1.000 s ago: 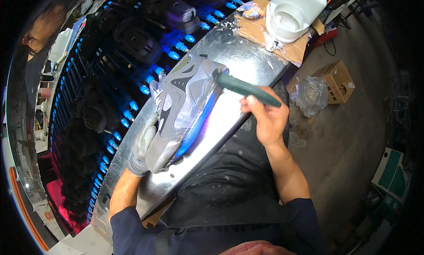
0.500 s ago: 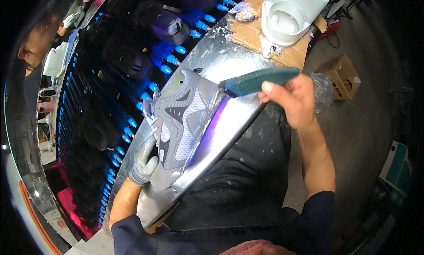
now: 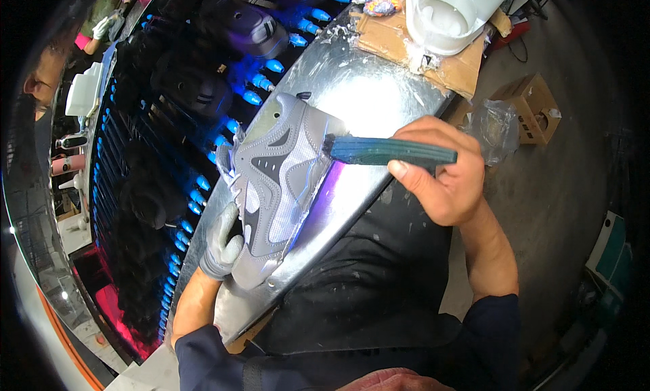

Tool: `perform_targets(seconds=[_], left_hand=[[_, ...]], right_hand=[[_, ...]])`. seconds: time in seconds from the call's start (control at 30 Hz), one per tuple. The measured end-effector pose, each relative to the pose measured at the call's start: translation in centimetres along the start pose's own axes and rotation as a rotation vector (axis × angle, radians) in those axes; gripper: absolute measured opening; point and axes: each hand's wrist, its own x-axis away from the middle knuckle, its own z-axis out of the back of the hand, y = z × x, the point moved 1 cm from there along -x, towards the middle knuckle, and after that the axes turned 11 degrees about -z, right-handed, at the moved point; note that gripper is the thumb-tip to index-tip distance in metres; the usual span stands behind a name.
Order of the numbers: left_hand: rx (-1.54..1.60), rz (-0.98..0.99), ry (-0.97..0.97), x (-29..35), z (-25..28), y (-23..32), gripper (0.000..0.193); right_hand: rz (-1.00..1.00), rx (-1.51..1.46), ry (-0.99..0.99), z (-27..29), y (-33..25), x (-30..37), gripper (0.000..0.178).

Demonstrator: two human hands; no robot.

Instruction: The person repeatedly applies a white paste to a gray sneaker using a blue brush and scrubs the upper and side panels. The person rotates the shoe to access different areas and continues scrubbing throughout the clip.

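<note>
- Green-handled brush (image 3: 389, 151) grasped in the bare right hand (image 3: 448, 178), bristles touching the heel end of the grey shoe (image 3: 274, 181), left of that grip.
- Gloved left hand (image 3: 223, 245) against the toe; closure impossible to tell.
- Brushing seemingly underway, whitish residue (image 3: 296, 237) along the lower edge; remainder unclear.
- Beyond the grip, white tub (image 3: 445, 48).

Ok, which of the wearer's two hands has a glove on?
The left hand, in a pale grey glove, at the toe end of the grey shoe. The right hand is bare and holds the green-handled brush.
</note>
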Motion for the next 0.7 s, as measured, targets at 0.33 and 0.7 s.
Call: perform_targets(seconds=[0.33, 0.7], left_hand=[[0.002, -0.011, -0.07, -1.0, 0.4, 0.5, 0.074], [0.004, 0.032, -0.053, -1.0, 0.3, 0.1, 0.066]], right_hand=[[0.154, 0.115, 0.097, -2.8, -0.7, 2.9, 0.021], [0.16, 0.028, -0.012, -2.8, -0.4, 3.1, 0.026]])
